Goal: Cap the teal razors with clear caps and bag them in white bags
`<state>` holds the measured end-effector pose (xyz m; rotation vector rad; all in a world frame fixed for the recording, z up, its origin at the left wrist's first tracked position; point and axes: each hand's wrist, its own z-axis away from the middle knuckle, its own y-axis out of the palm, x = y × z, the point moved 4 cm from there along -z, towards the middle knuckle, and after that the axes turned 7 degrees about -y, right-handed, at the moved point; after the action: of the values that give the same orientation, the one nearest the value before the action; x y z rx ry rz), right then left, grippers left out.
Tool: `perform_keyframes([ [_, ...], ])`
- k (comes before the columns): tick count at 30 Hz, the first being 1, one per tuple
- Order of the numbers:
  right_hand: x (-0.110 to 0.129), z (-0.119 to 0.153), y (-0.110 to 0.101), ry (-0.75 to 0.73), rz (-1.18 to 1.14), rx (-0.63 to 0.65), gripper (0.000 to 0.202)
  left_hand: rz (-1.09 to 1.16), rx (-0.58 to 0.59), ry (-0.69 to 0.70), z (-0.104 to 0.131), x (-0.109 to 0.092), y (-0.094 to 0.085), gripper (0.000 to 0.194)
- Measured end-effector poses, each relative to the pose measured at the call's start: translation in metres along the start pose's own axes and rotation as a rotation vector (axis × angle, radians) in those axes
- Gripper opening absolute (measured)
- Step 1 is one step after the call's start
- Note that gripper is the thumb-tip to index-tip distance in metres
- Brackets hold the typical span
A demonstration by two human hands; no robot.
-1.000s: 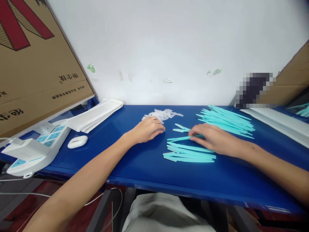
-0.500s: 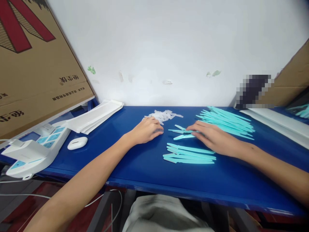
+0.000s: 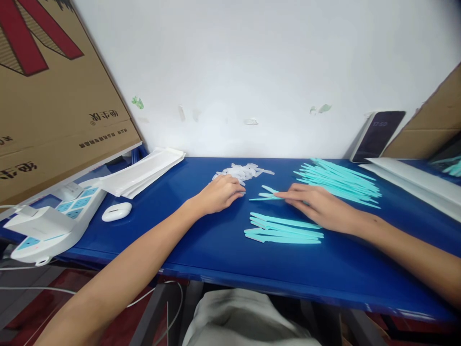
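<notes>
My right hand pinches a teal eyebrow razor between thumb and fingertips, its blade end pointing left. Other teal razors lie by those fingertips, their handles partly hidden. Just below, several razors in a row rest flat on the table. A larger heap of teal razors lies behind the right hand. My left hand rests at the near edge of a pile of small translucent white pieces. Its fingers are curled with thumb and index close together; what they hold, if anything, cannot be made out.
On the blue table, a white earbud case and a power strip with chargers sit left, beside white sleeves. A phone leans at the back right near more white packaging. A cardboard box stands left.
The razor in my right hand has tilted, its blade end dropping lower and over the ones lying there. My left hand has stayed almost in place by the white pieces.
</notes>
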<state>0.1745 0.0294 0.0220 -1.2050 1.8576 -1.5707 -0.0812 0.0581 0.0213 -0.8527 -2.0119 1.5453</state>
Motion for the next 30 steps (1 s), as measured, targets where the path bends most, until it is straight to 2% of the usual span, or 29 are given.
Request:
perform_keyframes([
  [11, -0.0014, -0.0007, -0.0035, 0.121, 0.026, -0.103, 0.047, 0.135, -0.007, -0.007, -0.0003, 0.0026, 0.0039, 0.027],
  [19, -0.0084, 0.0005, -0.0033, 0.294, 0.026, -0.064, 0.050, 0.167, -0.056, 0.015, -0.0004, 0.0045, 0.0046, 0.025],
  [25, -0.0067, -0.0001, -0.0032, 0.335, 0.027, -0.039, 0.033, 0.053, -0.062, 0.050, -0.0012, 0.0046, 0.0066, 0.029],
  [30, -0.0051, 0.0003, -0.0025, 0.325, 0.001, -0.036, 0.039, 0.031, -0.048, 0.045, -0.0022, 0.0039, 0.0076, 0.029],
])
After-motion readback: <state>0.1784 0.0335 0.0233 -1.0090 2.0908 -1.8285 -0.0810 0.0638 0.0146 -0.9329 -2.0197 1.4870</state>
